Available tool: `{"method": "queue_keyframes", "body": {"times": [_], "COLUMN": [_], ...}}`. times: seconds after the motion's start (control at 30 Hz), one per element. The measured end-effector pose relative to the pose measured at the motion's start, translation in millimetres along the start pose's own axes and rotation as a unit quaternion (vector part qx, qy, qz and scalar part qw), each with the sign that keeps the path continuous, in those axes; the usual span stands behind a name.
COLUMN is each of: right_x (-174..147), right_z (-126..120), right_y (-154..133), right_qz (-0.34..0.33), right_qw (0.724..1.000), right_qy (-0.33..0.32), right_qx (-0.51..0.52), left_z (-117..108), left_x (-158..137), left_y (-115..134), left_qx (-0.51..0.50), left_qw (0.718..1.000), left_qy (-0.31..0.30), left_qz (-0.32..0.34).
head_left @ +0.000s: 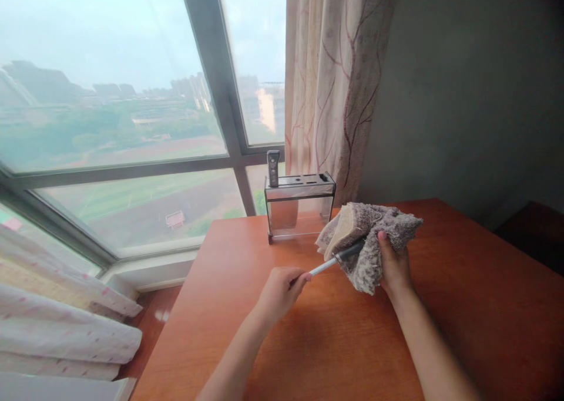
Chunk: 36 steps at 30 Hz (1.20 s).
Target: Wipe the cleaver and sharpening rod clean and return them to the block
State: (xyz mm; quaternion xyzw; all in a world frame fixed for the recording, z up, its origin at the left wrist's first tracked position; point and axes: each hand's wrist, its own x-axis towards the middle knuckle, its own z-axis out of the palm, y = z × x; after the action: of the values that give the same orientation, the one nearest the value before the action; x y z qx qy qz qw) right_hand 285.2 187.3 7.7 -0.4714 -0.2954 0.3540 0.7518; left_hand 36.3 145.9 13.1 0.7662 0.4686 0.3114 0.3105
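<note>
My left hand [282, 292] pinches the far end of a slim, pale metal shaft [323, 266]. The shaft belongs to a tool with a black handle [351, 250]; whether it is a knife seen edge-on or a sharpening steel I cannot tell. A fluffy grey cleaning cloth [374, 263] with a beige patch is folded around that handle, hiding part of it. My right hand [395, 266] grips the cloth, its thumb on top and its other fingers hidden behind. Both hands are above the wooden table.
A clear knife block [301, 213] with dark edges stands at the table's back, one black-handled knife [273, 169] upright in it. The reddish-brown table [291, 354] ends on the left beside the window [132, 172] and the pale curtains [57, 324]. Another curtain [339, 78] hangs behind.
</note>
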Motion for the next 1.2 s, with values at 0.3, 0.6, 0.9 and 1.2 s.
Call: {"method": "queue_keyframes", "body": {"times": [0.3,0.6,0.9,1.2], "right_x": [3.8,0.4,2.3,-4.4], "right_z": [-6.3,-2.9,-0.9,-0.6], "right_y": [7.5,0.2,-0.1,-8.9], "right_qz": [-0.054,-0.070,-0.049,0.024], "right_qw": [0.990,0.988,0.998,0.994], "right_qy": [0.058,0.068,0.044,-0.032], "right_qx": [-0.117,-0.119,0.009,0.101], "left_z": [4.8,-1.0,6.4,16.2], "left_x": [-0.8,-1.7,-1.1,-3.9], "left_y": [-3.6,3.1,2.6,8.9], "left_qx": [0.088,0.016,-0.049,-0.278], "left_qw": [0.994,1.000,0.998,0.940], "left_qy": [0.056,0.013,-0.041,-0.158], "left_qz": [0.034,0.023,0.012,-0.123]}}
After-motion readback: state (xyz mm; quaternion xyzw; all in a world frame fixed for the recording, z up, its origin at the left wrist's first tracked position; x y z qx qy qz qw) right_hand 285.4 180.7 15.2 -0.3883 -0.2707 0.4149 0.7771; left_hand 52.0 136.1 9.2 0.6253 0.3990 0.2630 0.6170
